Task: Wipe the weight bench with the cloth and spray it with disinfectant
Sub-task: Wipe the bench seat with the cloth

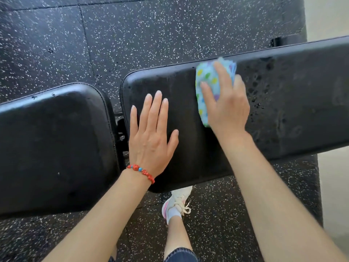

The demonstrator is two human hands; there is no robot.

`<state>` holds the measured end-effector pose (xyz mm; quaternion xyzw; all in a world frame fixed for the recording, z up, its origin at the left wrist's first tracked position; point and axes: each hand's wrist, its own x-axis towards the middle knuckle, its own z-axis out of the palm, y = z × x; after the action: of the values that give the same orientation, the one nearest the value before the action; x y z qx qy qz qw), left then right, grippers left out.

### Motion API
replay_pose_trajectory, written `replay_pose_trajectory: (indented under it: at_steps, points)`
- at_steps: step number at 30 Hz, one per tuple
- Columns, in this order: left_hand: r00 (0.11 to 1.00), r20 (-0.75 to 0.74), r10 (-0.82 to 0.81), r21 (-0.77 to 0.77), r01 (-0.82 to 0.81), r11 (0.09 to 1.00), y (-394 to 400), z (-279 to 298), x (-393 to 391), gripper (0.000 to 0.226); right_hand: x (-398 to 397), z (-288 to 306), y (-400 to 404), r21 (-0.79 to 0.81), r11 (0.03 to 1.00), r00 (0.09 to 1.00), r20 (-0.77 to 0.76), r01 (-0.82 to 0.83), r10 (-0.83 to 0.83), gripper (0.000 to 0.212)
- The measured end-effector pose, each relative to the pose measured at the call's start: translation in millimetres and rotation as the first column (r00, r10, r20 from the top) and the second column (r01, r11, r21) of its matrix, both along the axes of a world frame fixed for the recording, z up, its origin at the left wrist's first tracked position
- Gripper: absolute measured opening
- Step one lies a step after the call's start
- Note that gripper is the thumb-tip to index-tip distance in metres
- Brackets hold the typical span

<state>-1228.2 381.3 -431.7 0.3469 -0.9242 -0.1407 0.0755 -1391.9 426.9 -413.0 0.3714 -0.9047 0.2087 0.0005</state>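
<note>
The black padded weight bench has a long back pad (292,103) on the right and a seat pad (56,148) on the left, with a gap between them. Spray droplets speckle the back pad to the right of my right hand. My right hand (226,108) presses a folded light-blue cloth (206,80) with coloured dots flat onto the back pad, fingers straight over it. My left hand (153,137) rests flat on the near end of the back pad with spread fingers, holding nothing. No spray bottle is in view.
Black rubber floor tiles (132,35) with white flecks surround the bench. My foot in a white sneaker (177,203) stands under the back pad's front edge. A pale wall or floor strip (332,186) runs along the right side.
</note>
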Motion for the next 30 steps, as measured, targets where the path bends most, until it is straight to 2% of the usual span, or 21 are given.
replay_pose_trajectory:
  at_steps: [4, 9, 12, 17, 22, 26, 30]
  points:
    - [1.000, 0.013, -0.005, -0.012, 0.005, 1.000, 0.2, 2.9, -0.3, 0.059, -3.8, 1.5, 6.6, -0.011, 1.000, 1.000, -0.009, -0.014, 0.013, 0.046]
    - [0.999, 0.016, 0.049, -0.031, -0.048, 0.998, 6.9, 9.4, -9.6, 0.057, 26.9, 2.5, 99.8, 0.067, 0.998, 0.999, 0.042, 0.021, -0.024, 0.043]
    - [1.000, 0.009, 0.026, -0.024, -0.025, 0.999, 13.5, 11.8, -25.9, 0.058, 30.2, 5.8, 135.2, 0.127, 0.992, 1.000, 0.022, -0.020, 0.017, 0.042]
    - [0.997, 0.078, -0.007, -0.056, 0.011, 0.998, 24.4, 5.0, -45.5, 0.058, -9.7, 0.4, 78.4, 0.049, 0.998, 0.999, -0.017, -0.039, 0.039, 0.042]
    - [0.996, 0.093, 0.002, -0.089, 0.006, 0.996, 24.3, 3.9, -44.7, 0.058, -59.3, 1.8, 17.3, 0.015, 1.000, 0.998, 0.059, -0.022, 0.021, 0.052]
    - [0.995, 0.103, 0.014, -0.089, -0.005, 0.996, 26.5, 4.1, -45.6, 0.058, -50.9, 1.2, 41.5, -0.013, 0.999, 0.999, 0.014, -0.037, 0.038, 0.047]
    - [0.994, 0.106, 0.035, -0.080, -0.026, 0.996, 27.5, 6.1, -47.6, 0.058, -30.5, 1.9, 113.0, 0.033, 0.999, 0.999, 0.035, -0.042, 0.041, 0.044]
